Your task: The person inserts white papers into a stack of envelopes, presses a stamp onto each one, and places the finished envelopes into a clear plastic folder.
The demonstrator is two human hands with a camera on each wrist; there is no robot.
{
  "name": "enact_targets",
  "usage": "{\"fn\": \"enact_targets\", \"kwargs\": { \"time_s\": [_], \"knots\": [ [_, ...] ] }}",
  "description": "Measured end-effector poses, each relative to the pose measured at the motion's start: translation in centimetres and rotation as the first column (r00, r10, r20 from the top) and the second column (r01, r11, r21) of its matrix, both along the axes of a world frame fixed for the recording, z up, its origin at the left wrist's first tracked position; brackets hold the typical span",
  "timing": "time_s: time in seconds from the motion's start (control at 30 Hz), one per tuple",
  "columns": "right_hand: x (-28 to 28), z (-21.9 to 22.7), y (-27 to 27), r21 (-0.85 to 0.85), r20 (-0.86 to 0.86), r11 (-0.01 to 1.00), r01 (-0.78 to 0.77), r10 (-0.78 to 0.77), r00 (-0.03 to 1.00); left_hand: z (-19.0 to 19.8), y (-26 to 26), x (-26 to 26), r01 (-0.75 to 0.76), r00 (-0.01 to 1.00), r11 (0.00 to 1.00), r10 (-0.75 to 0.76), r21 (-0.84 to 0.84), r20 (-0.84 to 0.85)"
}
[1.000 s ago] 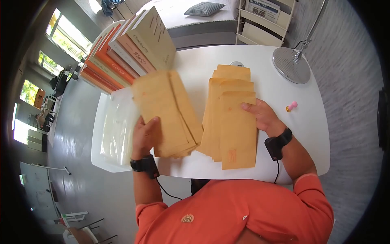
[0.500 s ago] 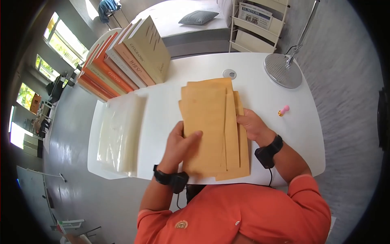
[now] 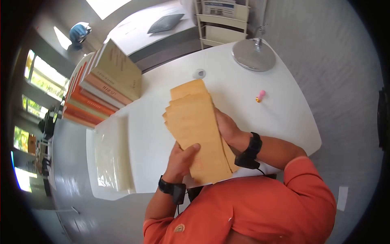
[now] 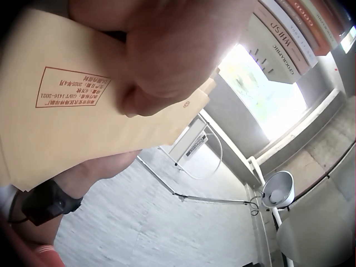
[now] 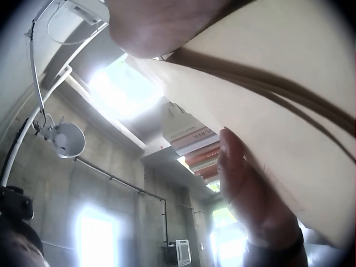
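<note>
A stack of tan paper envelopes (image 3: pixel 193 130), slightly fanned at the top, is held in front of my body over the near edge of the table. My left hand (image 3: pixel 180 162) grips its lower left side, thumb lying across the top envelope. Red print in a box shows on that envelope (image 4: pixel 67 89) in the left wrist view. At the right edge of the stack, my right hand (image 3: pixel 228 129) holds it, the fingers hidden behind the paper. Gaps between envelopes (image 5: pixel 267 94) show along the edge in the right wrist view.
A clear plastic sleeve pack (image 3: pixel 111 156) lies at the table's left. Upright books (image 3: pixel 101 83) stand at the back left. A pink and gold small object (image 3: pixel 261 96) sits on the right of the white table (image 3: pixel 284 122), near the round lamp base (image 3: pixel 254 55).
Two separate bundles of envelopes, one in each hand, have come together into one stack. The stack now tilts leftward, and my right hand has moved in along its right edge. The head view has turned.
</note>
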State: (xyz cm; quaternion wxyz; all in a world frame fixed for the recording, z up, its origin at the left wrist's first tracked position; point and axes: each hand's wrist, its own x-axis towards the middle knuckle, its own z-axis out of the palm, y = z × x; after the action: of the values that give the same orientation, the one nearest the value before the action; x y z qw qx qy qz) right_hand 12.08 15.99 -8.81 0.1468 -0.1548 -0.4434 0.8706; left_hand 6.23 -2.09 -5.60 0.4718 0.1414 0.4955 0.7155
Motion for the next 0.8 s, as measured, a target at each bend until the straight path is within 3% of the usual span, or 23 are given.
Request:
{"fn": "enact_targets", "kwargs": {
  "time_s": [0.03,0.1,0.13,0.17,0.23,0.27,0.3,0.33,0.37,0.4,0.47,0.5,0.57,0.6,0.63,0.73,0.8],
  "knots": [
    [0.8,0.8,0.8,-0.004,0.005,1.000,0.031,-0.031,1.000,0.2,-0.3,-0.3,-0.020,0.999,1.000,0.020,-0.015,-0.029],
    [2.6,3.5,3.1,0.434,0.153,0.884,-0.174,0.118,0.981,1.5,-0.9,-1.3,-0.065,0.989,0.998,0.061,-0.027,-0.135],
    [3.9,5.5,4.5,0.824,0.051,0.566,0.026,-0.119,0.992,2.6,-1.4,-1.9,-0.089,0.975,0.996,0.082,-0.021,-0.208],
    [5.4,7.3,6.2,0.984,-0.140,0.066,0.163,-0.268,0.953,3.5,-2.1,-2.9,-0.119,0.952,0.993,0.111,-0.013,-0.285],
    [8.1,8.8,10.3,0.958,-0.230,-0.252,0.136,-0.393,0.891,6.9,-3.5,-4.3,-0.181,0.876,0.980,0.123,-0.082,-0.467],
    [8.9,8.9,11.2,0.958,-0.222,-0.259,0.123,-0.398,0.890,8.3,-3.7,-4.4,-0.235,0.836,0.967,0.151,-0.096,-0.527],
    [9.6,8.8,11.9,0.966,-0.124,-0.257,0.001,-0.460,0.879,9.6,-3.7,-4.6,-0.223,0.769,0.970,0.117,-0.092,-0.628],
    [10.1,8.7,12.6,0.962,-0.032,-0.247,-0.115,-0.521,0.853,10.8,-3.5,-5.0,-0.233,0.636,0.950,-0.015,-0.210,-0.772],
    [10.4,7.8,13.4,0.961,-0.035,-0.252,-0.117,-0.528,0.849,11.8,-3.0,-5.3,-0.267,0.472,0.910,-0.162,-0.316,-0.867],
    [10.5,6.3,14.2,0.957,0.054,-0.227,-0.181,-0.475,0.878,12.4,-2.2,-5.2,-0.261,0.468,0.914,-0.161,-0.310,-0.869],
    [10.2,4.1,15.6,0.948,0.138,-0.207,-0.243,-0.420,0.897,13.1,-0.6,-4.7,-0.309,0.116,0.780,-0.537,-0.544,-0.836],
    [10.0,3.4,16.2,0.964,0.119,-0.170,-0.204,-0.409,0.905,12.1,0.1,-4.8,-0.274,-0.029,0.802,-0.558,-0.530,-0.829],
    [9.3,3.5,17.4,0.977,0.097,-0.137,-0.163,-0.395,0.914,9.7,0.8,-5.0,-0.164,-0.144,0.826,-0.561,-0.539,-0.815],
    [8.9,3.9,18.2,0.987,0.015,-0.141,-0.082,-0.420,0.908,8.3,1.0,-5.2,-0.184,-0.188,0.795,-0.606,-0.578,-0.773],
    [8.4,4.3,19.1,0.989,-0.066,-0.147,0.000,-0.445,0.893,8.1,1.0,-5.3,-0.184,-0.190,0.796,-0.604,-0.576,-0.774],
    [7.1,4.8,21.5,0.983,-0.040,-0.173,-0.052,-0.487,0.872,8.0,1.3,-5.6,-0.197,-0.143,0.768,-0.637,-0.609,-0.757],
    [6.4,4.4,22.6,0.979,-0.032,-0.191,-0.075,-0.503,0.864,8.0,1.4,-5.8,-0.249,-0.139,0.812,-0.570,-0.528,-0.810]
  ]
}}
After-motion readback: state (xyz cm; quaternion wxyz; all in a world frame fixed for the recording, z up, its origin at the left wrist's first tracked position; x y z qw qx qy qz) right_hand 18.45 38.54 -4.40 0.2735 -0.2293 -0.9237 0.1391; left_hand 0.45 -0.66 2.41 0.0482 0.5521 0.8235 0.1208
